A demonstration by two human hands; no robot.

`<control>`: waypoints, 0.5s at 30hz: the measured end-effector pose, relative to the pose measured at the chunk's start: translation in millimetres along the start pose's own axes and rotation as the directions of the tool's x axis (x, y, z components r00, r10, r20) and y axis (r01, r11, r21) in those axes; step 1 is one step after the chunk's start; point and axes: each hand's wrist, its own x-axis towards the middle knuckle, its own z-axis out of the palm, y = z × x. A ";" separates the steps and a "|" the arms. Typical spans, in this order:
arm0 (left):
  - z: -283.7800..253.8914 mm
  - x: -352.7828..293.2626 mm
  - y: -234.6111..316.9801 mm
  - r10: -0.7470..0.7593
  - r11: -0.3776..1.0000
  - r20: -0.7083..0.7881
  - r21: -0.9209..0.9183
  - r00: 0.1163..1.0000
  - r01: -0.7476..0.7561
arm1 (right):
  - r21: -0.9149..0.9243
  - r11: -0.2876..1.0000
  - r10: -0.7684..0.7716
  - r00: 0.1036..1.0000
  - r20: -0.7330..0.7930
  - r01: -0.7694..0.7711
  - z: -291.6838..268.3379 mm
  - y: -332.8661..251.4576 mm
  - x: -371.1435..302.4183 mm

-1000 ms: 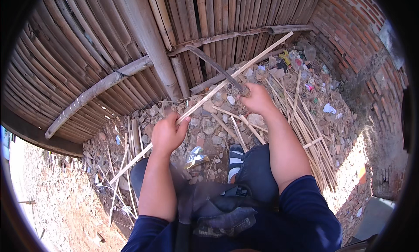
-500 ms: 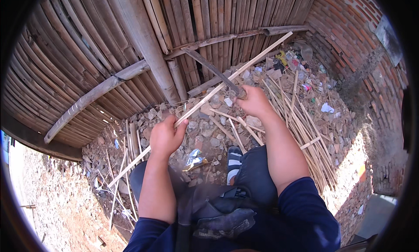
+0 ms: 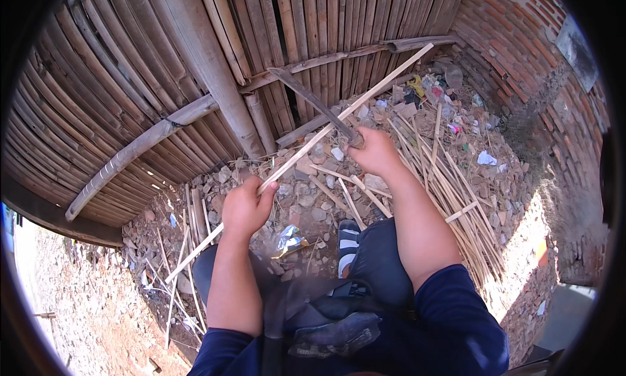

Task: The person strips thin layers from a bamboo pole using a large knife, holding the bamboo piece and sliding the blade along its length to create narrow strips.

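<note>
**Blade meets strip, both hands locked on**

Here's the left hand (image 3: 244, 206), fingers curled shut around a long, pale, narrow wooden strip (image 3: 303, 154), thumb laid along it. The right hand (image 3: 375, 156) is closed too, wrapped on the handle end of a long, dark grey metal blade (image 3: 301, 90). The strip slants up from beside the left knee, and the blade crosses it well beyond the left fingers; whether the edge bites cannot be told from here.

Good technique, by this reckoning: a firm left hold so the strip cannot roll, a shallow blade angle, light even pressure, and strokes that run away from that left thumb. The far end hangs unsupported, so it may whip if pushed hard.

Outward now to the containers: a crumpled silver-and-yellow foil packet (image 3: 289, 241) lies on the rubble between the knees, its contents, if any, impossible to make out. Farther off, by the foot of the slatted wall, sits a crumpled yellow plastic piece (image 3: 416, 84), perhaps a bag, too small to read inside.
</note>
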 end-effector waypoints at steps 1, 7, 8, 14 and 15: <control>1.0 -0.1 0.3 -0.006 1.000 -0.003 -0.025 1.000 0.006 | 0.006 1.000 0.008 0.999 0.037 -0.009 1.6 -5.3 -3.7; 1.1 -0.7 1.0 -0.042 0.997 0.043 -0.066 0.998 0.045 | -0.135 0.973 -0.169 0.977 0.133 0.187 9.2 -13.9 -10.3; 0.4 -0.9 0.5 -0.055 0.996 0.050 -0.064 0.997 0.058 | -0.092 0.971 -0.215 0.975 0.051 0.219 12.4 -4.1 -6.8; -0.4 1.5 2.2 -0.048 0.998 0.042 -0.039 0.998 0.049 | -0.065 0.994 -0.099 0.990 -0.098 0.093 10.3 20.6 7.3; 0.0 1.1 0.8 -0.051 0.998 0.040 -0.040 0.998 0.053 | -0.066 0.993 -0.102 0.990 -0.096 0.096 11.2 17.7 6.1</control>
